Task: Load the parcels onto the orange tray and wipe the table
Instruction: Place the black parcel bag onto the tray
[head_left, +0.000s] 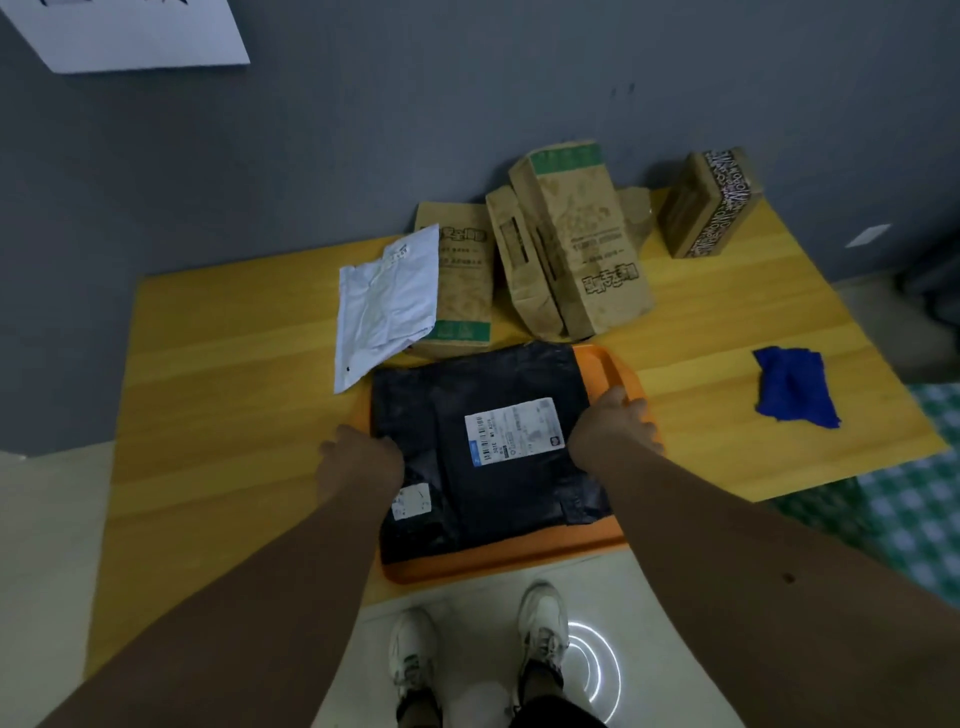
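On the near edge of the wooden table (218, 395), the orange tray (613, 374) carries a black parcel (483, 374) that covers most of it. The left hand (358, 457) grips the parcel's left edge and the right hand (613, 426) grips its right edge, fingers curled down. Beyond the tray lie a white parcel (384, 306) and brown paper parcels (576, 249); a blue cloth (795, 387) lies well apart at right.

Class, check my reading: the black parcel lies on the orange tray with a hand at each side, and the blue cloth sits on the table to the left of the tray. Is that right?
Not quite. The head view shows the blue cloth on the table to the right of the orange tray, not the left. The rest holds: the black parcel lies on the tray, left hand and right hand at its sides.
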